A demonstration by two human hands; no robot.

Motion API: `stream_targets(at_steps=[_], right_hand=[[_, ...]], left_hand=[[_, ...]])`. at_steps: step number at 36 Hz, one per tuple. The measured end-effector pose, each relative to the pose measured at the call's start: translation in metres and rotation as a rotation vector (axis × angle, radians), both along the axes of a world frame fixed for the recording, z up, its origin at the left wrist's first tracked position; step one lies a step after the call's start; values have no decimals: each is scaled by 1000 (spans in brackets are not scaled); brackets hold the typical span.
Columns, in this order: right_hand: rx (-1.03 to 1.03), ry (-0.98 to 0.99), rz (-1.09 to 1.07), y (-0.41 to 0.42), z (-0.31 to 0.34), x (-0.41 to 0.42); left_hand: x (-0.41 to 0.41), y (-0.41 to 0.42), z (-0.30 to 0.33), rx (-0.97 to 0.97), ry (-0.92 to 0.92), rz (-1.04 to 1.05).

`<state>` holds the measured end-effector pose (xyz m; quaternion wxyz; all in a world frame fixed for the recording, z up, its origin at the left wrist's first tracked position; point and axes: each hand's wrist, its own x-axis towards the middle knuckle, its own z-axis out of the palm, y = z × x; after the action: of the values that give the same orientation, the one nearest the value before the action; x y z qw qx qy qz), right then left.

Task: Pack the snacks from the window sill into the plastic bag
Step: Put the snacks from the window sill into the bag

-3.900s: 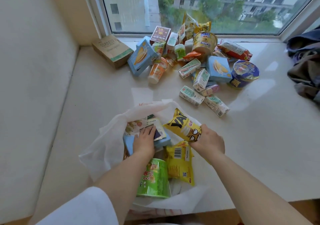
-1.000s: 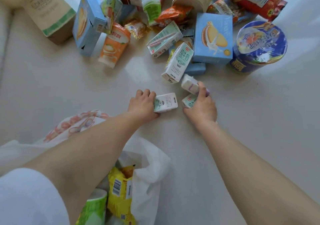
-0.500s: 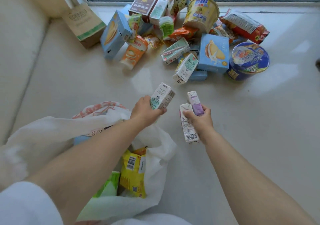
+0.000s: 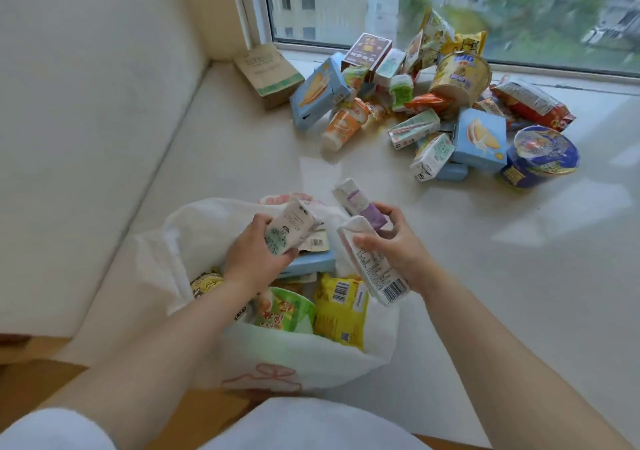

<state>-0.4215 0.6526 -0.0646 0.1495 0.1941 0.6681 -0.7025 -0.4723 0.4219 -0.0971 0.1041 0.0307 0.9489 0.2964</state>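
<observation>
A white plastic bag (image 4: 194,235) lies open on the sill near its front edge, with a green cup, yellow packets and a blue box inside. My left hand (image 4: 252,255) grips a small white-green drink carton (image 4: 289,226) just over the bag's mouth. My right hand (image 4: 394,241) holds two cartons over the bag's right rim: a white carton with a barcode (image 4: 375,273) and a purple-white carton (image 4: 360,203). A pile of snacks (image 4: 433,103) lies by the window at the back.
The pile holds two blue biscuit boxes (image 4: 479,138), a blue noodle bowl (image 4: 540,155), a yellow cup (image 4: 460,79), an orange cup (image 4: 344,125) and several cartons and packets. A brown paper bag (image 4: 266,72) sits in the back left corner. A white wall stands on the left.
Both hands took cartons from the sill, lifted them and brought them back to the bag. The view swung from the pile toward the bag.
</observation>
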Motion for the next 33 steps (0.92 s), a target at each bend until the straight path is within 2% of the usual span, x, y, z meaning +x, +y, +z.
stream_targets(at_steps=[2,10,14,18,21,24,26,27,28,31,33], right_hand=[[52,-35,47,-18,-5,4],[289,-118,261,-65,-27,2],[409,-113,339,-80,-36,-1],[470,-107,368,-90,-40,-6],[490,-86,360,-96,-41,-11],[550,-74,388,-101,-42,-15],[584,-65,404,-104,-43,-17],[596,-59,410,-105,-42,-18],[607,-53,416,-107,-41,-19],[654,-34,435,-112,-38,-24],[694,-28,480,-118,-33,-28]], left_hand=[[2,-21,-8,-146,-33,-18],[8,-80,-44,-414,-236,-70],[2,-87,-51,-595,-258,-128],[-4,-80,-51,-529,-278,-162],[-11,-77,-42,-403,-119,-229],[-20,-83,-37,-242,374,-400],[-31,-93,-46,-353,668,-432],[-35,-99,-49,-425,667,-400],[-40,-104,-49,-485,588,-346],[-56,-108,-37,-700,168,-198],[-67,-107,-30,-737,-23,-151]])
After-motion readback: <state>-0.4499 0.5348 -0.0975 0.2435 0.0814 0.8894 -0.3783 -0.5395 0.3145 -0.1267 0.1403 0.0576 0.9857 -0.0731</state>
